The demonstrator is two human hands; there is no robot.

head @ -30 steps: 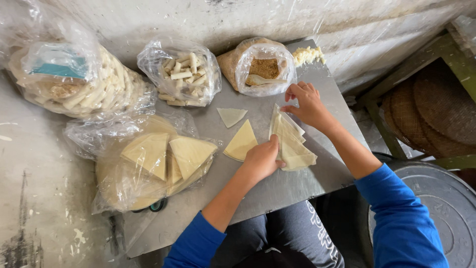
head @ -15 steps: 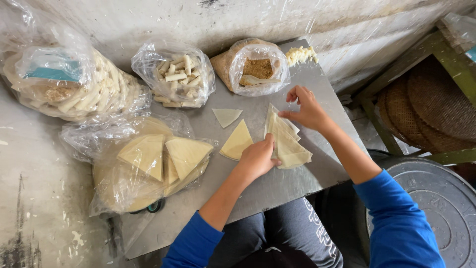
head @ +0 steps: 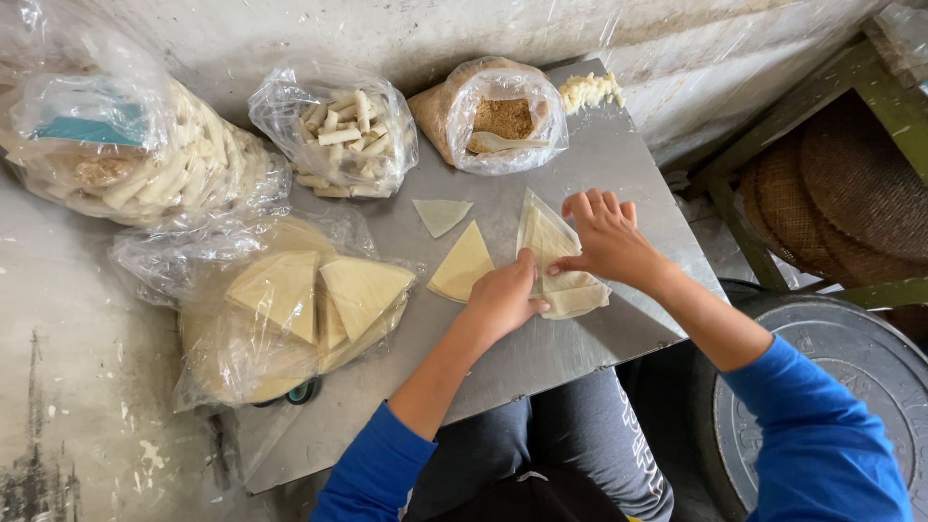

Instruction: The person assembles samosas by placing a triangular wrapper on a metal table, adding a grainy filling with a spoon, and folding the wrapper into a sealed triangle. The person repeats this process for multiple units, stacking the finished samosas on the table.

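so, judging by the spread, the work looks well under way but far from finished: a bag of finished rolls (head: 333, 130) sits at upper centre and a far bigger bag of rolls (head: 135, 145) fills the upper left, while a bag of uncut-looking triangle wrappers (head: 290, 309) at centre left is quite full. on the metal tray (head: 580, 338), two loose triangles wait, a pale small one (head: 441, 215) and a yellower one (head: 464, 263), untouched. the bag of brown filling (head: 498, 116) with a spoon in it stands at upper centre (nothing scooped onto the wrapper that i can see).

the wrapper stack (head: 561, 261) lies right of centre, under both hands. the left hand (head: 503, 300) is curled, knuckles up, pressing its lower edge; i cannot tell if it pinches a sheet. the right hand (head: 609, 237) reaches in from the right, fingers spread, thumb and forefinger nipping the top sheet's edge.
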